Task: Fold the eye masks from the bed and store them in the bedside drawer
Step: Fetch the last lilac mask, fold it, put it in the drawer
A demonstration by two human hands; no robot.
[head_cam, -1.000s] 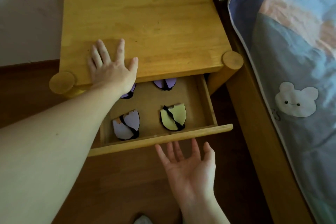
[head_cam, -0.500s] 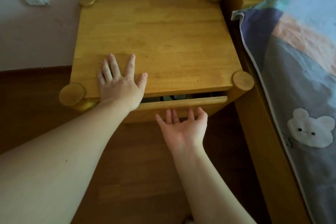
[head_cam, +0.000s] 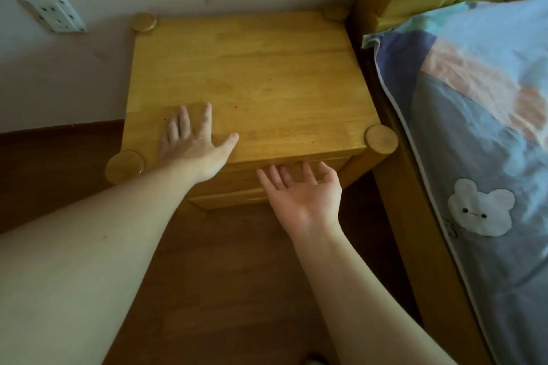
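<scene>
Drawer (head_cam: 234, 184) shut flush in the nightstand (head_cam: 252, 77), masks hidden inside; left hand (head_cam: 192, 145) flat, fingers spread, on the nightstand's front-left top edge; right hand (head_cam: 302, 190) palm-up, fingers loosely extended, holding nothing, before the nightstand's drawer front; bare floor (head_cam: 222, 275) below, bed (head_cam: 480, 142) against the nightstand's right.
</scene>
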